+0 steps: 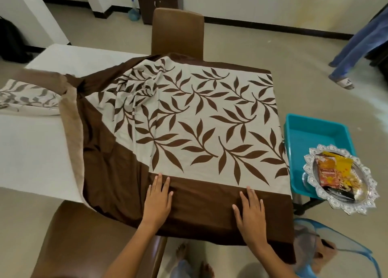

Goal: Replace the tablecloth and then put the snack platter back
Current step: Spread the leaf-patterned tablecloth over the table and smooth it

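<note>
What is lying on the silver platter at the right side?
On the silver platter lie snack packets, red, orange and yellow, overlapping one another. How many, and what lies beneath them, is covered. The platter rests on a blue tray.

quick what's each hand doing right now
Left hand: open, fingers straight, pressing flat on the tablecloth.
Right hand: open, flat on the same cloth's brown border.

White table (35, 158), brown leaf tablecloth (201, 120) spread across (bunched left)
</note>
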`<act>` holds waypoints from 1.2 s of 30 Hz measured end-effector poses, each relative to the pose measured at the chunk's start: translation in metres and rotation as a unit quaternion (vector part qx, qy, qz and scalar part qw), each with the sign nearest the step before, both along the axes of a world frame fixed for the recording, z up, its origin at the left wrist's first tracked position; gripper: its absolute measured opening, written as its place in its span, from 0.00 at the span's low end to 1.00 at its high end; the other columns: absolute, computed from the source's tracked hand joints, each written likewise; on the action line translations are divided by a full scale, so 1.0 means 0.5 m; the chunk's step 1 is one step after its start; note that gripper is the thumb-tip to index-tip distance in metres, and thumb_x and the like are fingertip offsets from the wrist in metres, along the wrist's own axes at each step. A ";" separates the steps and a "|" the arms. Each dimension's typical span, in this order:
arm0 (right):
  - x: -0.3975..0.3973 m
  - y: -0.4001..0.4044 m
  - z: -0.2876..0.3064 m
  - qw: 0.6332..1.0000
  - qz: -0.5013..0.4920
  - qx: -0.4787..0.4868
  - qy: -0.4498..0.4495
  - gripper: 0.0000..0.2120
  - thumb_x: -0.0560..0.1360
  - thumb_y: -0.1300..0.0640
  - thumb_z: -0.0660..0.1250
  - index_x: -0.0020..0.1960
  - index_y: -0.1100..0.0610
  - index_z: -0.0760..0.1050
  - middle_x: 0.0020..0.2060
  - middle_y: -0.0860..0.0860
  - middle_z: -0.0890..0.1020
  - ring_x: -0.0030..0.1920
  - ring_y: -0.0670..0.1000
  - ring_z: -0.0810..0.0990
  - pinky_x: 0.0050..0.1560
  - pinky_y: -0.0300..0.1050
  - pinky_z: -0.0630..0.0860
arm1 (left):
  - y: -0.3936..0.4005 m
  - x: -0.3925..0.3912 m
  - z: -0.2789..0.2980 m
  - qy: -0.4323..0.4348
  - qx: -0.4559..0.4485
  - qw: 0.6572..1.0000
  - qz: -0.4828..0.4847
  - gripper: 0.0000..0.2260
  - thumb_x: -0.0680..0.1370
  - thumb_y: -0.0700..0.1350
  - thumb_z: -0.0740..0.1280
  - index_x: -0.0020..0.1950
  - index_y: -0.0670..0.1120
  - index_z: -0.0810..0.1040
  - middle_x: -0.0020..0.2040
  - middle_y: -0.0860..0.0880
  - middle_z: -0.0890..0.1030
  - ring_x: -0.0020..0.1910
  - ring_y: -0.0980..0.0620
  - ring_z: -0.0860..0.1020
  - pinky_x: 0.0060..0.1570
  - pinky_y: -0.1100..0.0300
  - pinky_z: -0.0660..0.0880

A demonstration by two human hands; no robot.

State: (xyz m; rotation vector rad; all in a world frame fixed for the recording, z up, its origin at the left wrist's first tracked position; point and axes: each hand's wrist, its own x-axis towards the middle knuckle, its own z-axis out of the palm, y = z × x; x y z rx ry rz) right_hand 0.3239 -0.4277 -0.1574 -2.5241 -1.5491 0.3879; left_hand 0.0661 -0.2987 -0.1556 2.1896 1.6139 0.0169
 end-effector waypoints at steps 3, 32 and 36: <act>-0.061 0.028 0.020 0.995 0.045 0.081 0.035 0.29 0.79 0.41 0.44 0.54 0.55 0.80 0.60 0.53 0.79 0.63 0.52 0.75 0.66 0.51 0.65 | -0.007 -0.002 0.034 -0.038 0.016 0.999 0.021 0.30 0.78 0.57 0.43 0.67 0.42 0.74 0.70 0.41 0.70 0.70 0.44 0.67 0.69 0.53 0.59; -1.101 -0.010 0.176 0.949 0.240 0.140 0.148 0.08 0.77 0.53 0.64 0.51 0.54 0.80 0.46 0.49 0.83 0.44 0.46 0.80 0.42 0.35 0.72 | -0.338 -0.912 0.215 -0.083 0.068 0.976 0.189 0.21 0.82 0.54 0.49 0.68 0.48 0.72 0.71 0.49 0.70 0.71 0.52 0.65 0.72 0.58 0.53; -1.219 -0.014 0.176 0.956 0.215 0.130 0.153 0.08 0.77 0.54 0.65 0.52 0.55 0.80 0.45 0.49 0.83 0.42 0.42 0.76 0.41 0.31 0.67 | -0.338 -1.031 0.231 -0.127 0.054 0.972 0.191 0.36 0.77 0.65 0.37 0.67 0.47 0.73 0.68 0.49 0.73 0.69 0.52 0.68 0.70 0.59 0.58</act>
